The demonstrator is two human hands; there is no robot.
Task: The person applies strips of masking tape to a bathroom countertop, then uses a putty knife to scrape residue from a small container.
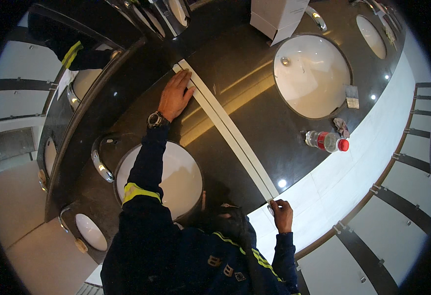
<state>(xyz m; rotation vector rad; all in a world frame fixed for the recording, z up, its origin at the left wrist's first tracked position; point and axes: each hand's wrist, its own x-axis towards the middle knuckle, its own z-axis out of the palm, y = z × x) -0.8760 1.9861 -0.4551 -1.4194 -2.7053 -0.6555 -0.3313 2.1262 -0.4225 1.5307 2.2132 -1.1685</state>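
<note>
Your left hand (175, 96) lies flat, fingers spread, pressing the far end of the long white strip (228, 129) onto the dark polished worktop (255, 118); nothing is gripped. Your right hand (281, 212) is at the strip's near end by the worktop's front edge, fingers curled onto it, apparently pinching the end; exact grip is hard to tell. The strip runs diagonally across the worktop between the two white round basins, the near one (181, 179) under your left forearm and the far one (311, 73) beyond. A clear plastic bottle with a red cap (327, 141) lies on its side near the front edge, a crumpled rag (342, 127) just beside it. A white box (277, 17) stands behind the far basin.
</note>
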